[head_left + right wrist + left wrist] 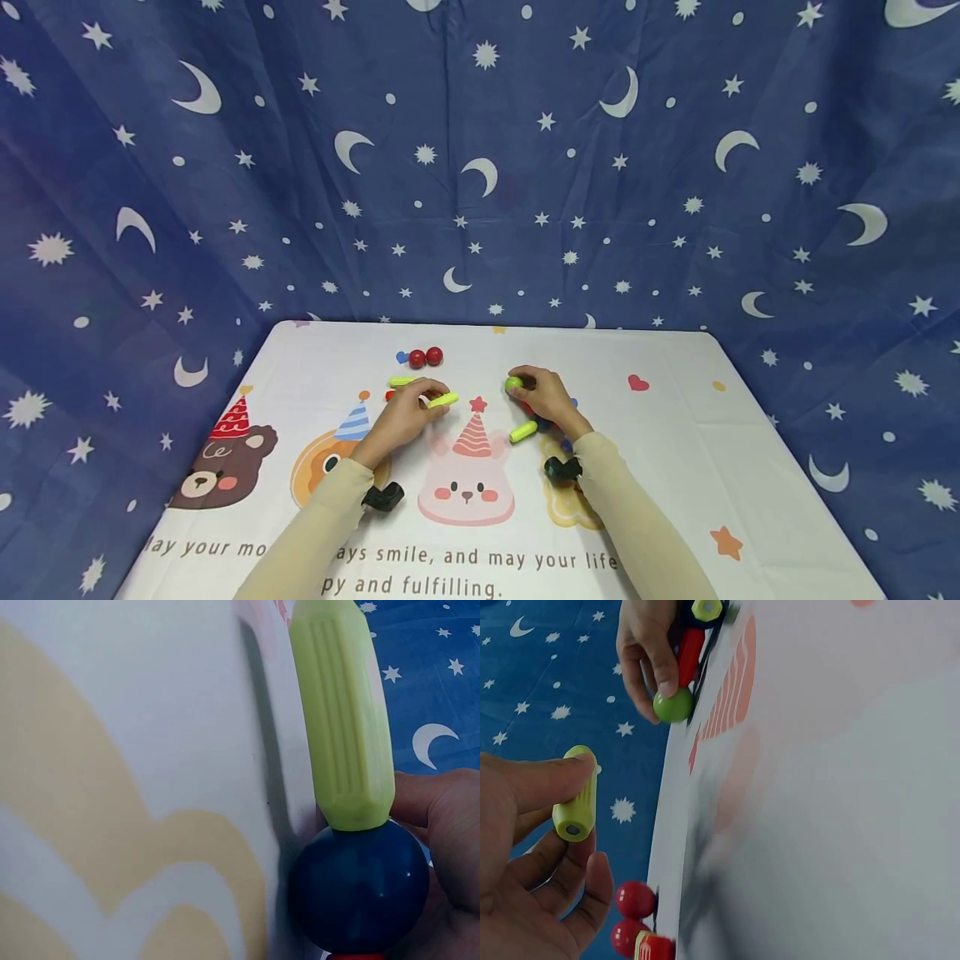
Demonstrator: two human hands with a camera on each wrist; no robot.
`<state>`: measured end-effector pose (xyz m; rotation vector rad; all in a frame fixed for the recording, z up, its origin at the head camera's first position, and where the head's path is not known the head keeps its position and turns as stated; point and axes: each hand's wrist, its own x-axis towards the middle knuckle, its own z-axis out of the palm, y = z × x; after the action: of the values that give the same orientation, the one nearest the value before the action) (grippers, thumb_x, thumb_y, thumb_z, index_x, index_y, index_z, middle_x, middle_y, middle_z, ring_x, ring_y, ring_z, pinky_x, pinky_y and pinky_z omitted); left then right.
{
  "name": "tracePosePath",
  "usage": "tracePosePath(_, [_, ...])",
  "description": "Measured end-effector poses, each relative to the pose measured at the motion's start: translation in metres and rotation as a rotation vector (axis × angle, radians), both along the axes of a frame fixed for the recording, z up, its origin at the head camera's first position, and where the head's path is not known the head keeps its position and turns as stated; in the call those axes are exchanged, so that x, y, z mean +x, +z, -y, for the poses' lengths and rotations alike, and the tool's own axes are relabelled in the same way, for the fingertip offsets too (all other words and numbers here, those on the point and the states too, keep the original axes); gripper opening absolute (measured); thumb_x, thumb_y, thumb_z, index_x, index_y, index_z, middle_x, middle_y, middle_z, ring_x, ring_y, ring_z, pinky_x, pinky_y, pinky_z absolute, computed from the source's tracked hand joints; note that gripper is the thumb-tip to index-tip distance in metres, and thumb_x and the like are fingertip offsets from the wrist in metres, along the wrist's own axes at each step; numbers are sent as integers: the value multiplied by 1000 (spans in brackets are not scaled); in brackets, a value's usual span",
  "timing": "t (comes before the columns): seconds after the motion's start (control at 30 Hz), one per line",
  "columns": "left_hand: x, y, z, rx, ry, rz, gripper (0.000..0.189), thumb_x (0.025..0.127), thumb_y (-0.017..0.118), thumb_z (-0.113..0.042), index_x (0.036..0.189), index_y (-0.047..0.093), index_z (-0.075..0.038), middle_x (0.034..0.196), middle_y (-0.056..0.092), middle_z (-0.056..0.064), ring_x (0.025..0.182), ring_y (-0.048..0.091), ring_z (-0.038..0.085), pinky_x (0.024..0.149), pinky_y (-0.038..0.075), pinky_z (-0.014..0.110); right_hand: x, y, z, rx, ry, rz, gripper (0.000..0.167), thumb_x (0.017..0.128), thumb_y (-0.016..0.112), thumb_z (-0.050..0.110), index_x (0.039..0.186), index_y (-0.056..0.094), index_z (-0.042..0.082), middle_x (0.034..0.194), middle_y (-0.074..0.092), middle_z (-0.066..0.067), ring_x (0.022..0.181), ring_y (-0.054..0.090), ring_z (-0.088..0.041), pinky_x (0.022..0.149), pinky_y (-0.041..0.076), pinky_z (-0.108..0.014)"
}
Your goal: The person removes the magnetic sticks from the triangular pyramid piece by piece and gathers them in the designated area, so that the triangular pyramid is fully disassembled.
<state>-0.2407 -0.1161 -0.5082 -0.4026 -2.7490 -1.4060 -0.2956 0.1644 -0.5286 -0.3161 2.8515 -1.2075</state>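
Note:
My left hand point(406, 412) pinches a yellow-green ridged rod point(442, 400) between thumb and fingers, raised above the table. In the left wrist view a dark spot shows on the end of that rod point(574, 817). To the right, my right hand point(547, 393) holds a green ball point(513, 383) by thumb and fingers. A red rod point(691, 657) runs from the green ball toward a dark blue ball. Another yellow-green rod point(345, 720) joins that blue ball point(360, 889) beside my right hand. The right hand and wrist partly hide these joined pieces in the head view.
Two red balls point(426, 357) lie at the back left of the white printed table cover point(600, 358). Near my left hand lie a yellow-green rod point(402, 382) and a partly hidden red rod point(389, 395). A blue star-patterned curtain point(480, 250) hangs behind the table.

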Motion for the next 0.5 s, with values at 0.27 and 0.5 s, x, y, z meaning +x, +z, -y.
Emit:
tracePosePath(0.27, [3,0,18,-34,33,-57,23,83,79,-15,104,72,-18,97,68,-3,90,57,14,77,47,27,0,0,-1,2,6,10,34,89,73,21,123,68,17,117,70,-6,107,64,-23,95,51,-41])
tracePosePath(0.5, [5,1,32,-59,63,10,24,85,78,-18,108,71,-17,108,69,1,90,57,17,79,47,31,0,2,-2,0,13,23,34,90,72,21,123,67,17,117,69,-6,105,64,-22,94,51,-41])
